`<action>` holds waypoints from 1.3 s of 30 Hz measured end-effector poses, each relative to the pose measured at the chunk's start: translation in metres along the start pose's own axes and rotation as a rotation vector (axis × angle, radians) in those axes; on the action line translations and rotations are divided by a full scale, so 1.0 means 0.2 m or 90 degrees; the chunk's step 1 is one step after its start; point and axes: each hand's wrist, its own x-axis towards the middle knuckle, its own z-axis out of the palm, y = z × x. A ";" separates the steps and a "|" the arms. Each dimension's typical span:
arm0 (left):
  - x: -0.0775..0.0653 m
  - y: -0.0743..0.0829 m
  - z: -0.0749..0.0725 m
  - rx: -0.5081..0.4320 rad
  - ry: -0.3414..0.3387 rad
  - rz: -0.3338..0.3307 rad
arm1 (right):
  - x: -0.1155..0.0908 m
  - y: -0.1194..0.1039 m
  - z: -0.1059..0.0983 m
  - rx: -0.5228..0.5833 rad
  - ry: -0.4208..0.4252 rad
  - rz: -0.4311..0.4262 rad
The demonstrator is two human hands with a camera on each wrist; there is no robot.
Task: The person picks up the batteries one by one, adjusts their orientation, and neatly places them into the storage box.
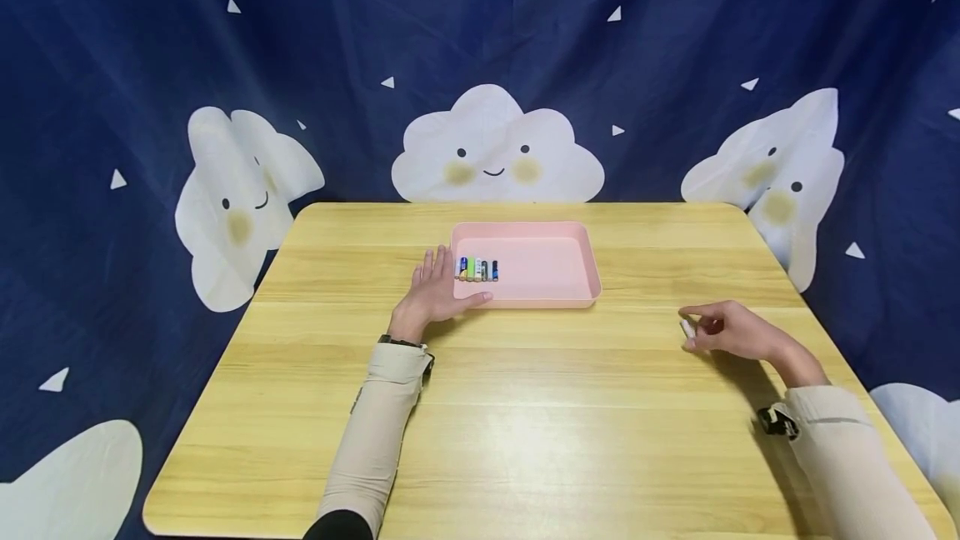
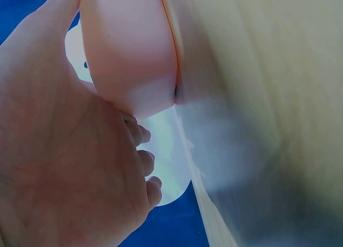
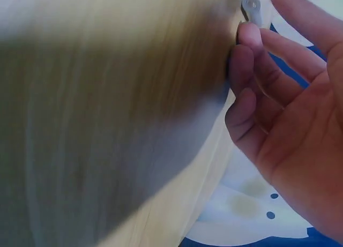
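A pink tray [image 1: 536, 267] lies at the table's far side, with a row of several small batteries [image 1: 478, 271] against its left wall. My left hand [image 1: 435, 290] rests at the tray's front left corner, fingers pointing away along the wall and thumb along the front rim. In the left wrist view its palm [image 2: 69, 150] lies beside the tray wall [image 2: 131, 49]. Off to the right, my right hand [image 1: 738, 330] is at a small white battery [image 1: 687, 329], thumb and index finger parted around it. The battery's end [image 3: 251, 5] faces the right wrist camera, close to a fingertip.
The light wooden table [image 1: 570, 440] has rounded corners. Behind it and at both sides hangs a dark blue curtain [image 1: 337, 23] with smiling clouds.
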 end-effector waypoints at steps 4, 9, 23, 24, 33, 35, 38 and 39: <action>0.02 -0.01 0.01 0.006 -0.002 -0.004 | -0.01 0.00 0.00 0.003 0.007 -0.011; 0.04 -0.01 0.02 0.009 -0.011 -0.013 | -0.01 0.01 0.01 0.006 0.014 -0.037; 0.00 0.00 0.01 -0.007 -0.003 0.000 | 0.03 -0.01 0.06 0.067 0.023 0.026; 0.00 0.00 0.00 -0.009 -0.001 0.001 | 0.04 -0.01 0.06 0.072 0.029 0.034; 0.00 0.00 0.00 -0.007 0.002 0.000 | 0.15 -0.10 0.09 0.158 0.061 0.087; 0.00 0.00 0.00 -0.007 0.004 0.001 | 0.18 -0.13 0.09 0.181 0.072 0.089; 0.00 -0.01 0.00 -0.004 0.005 0.002 | 0.23 -0.17 0.11 0.216 0.096 0.083; 0.00 -0.01 0.00 -0.003 0.007 0.002 | 0.25 -0.19 0.11 0.233 0.103 0.081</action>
